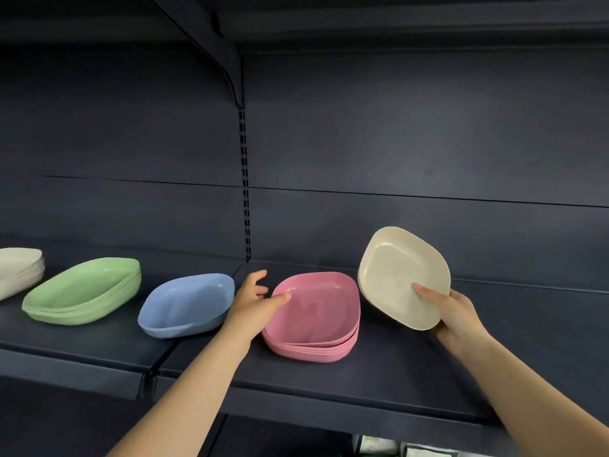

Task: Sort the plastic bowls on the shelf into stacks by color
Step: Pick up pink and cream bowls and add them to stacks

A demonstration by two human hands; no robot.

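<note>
Four groups of squarish plastic bowls sit on a dark shelf (329, 377). A stack of pink bowls (316, 318) stands in the middle. My left hand (253, 301) rests at its left rim, thumb over the edge of the top pink bowl. My right hand (451, 315) holds a cream bowl (395, 275) tilted up in the air, to the right of the pink stack. A blue bowl stack (184, 305) lies left of my left hand. Further left sits a green stack (82, 291), and a cream stack (16, 268) is cut off by the left edge.
A slotted upright (245, 183) and a bracket (227, 61) divide the dark back panel. Another shelf runs overhead. Bare shelf surface lies to the right of the pink stack, under the held cream bowl. The shelf's front lip (329, 410) runs below my forearms.
</note>
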